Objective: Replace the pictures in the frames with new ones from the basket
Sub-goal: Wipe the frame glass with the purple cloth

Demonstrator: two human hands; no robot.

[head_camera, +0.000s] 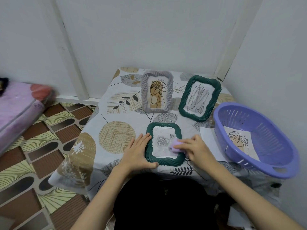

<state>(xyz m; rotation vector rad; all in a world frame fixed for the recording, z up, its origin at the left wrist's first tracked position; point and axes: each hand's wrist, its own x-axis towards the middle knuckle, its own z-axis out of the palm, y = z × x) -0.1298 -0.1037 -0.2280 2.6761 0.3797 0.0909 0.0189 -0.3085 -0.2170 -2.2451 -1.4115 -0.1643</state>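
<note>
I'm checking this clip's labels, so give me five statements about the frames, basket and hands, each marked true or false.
1. Three frames are on the table. True: a grey frame and a green frame stand at the back, another green frame lies flat.
2. The purple basket is empty. False: a leaf drawing lies inside.
3. The left hand rests on the flat frame's left edge. True.
4. The right hand holds nothing. False: its fingers press a lilac cloth on the glass.
5. The flat frame shows black scribbles. False: it shows grey roses.
</note>
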